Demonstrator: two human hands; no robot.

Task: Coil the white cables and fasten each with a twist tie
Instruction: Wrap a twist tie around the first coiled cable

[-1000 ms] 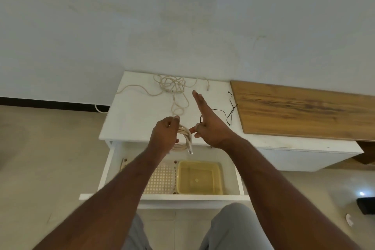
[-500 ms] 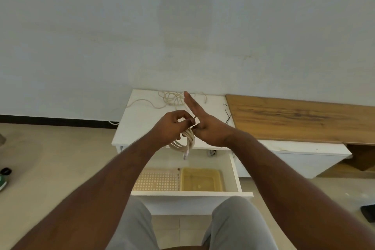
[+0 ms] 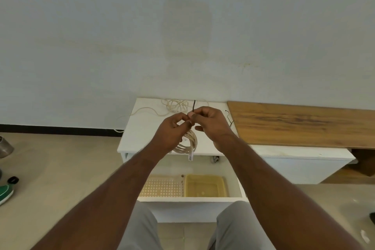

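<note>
- Left hand (image 3: pixel 172 134) grips the coiled white cable (image 3: pixel 187 144) at its upper bundle. The loops hang below the knuckles, apparently so the turns stay gathered for tying.
- Right hand (image 3: pixel 211 123) pinches a dark twist tie (image 3: pixel 194 105). Its free end stands upright above the fingertips, just beside the left thumb, judged ready for wrapping round the bundle.
- The coil is off-white, smooth and round in section, with a clear connector (image 3: pixel 190 156) dangling lowest.
- The tie is thin, stiff and wire-like.
- A second, loose white cable (image 3: pixel 176 105) lies tangled on the white cabinet top (image 3: pixel 142 128), beyond both hands, not yet coiled.
- Spare ties (image 3: pixel 230 119) lie beyond the right hand's outer side.
</note>
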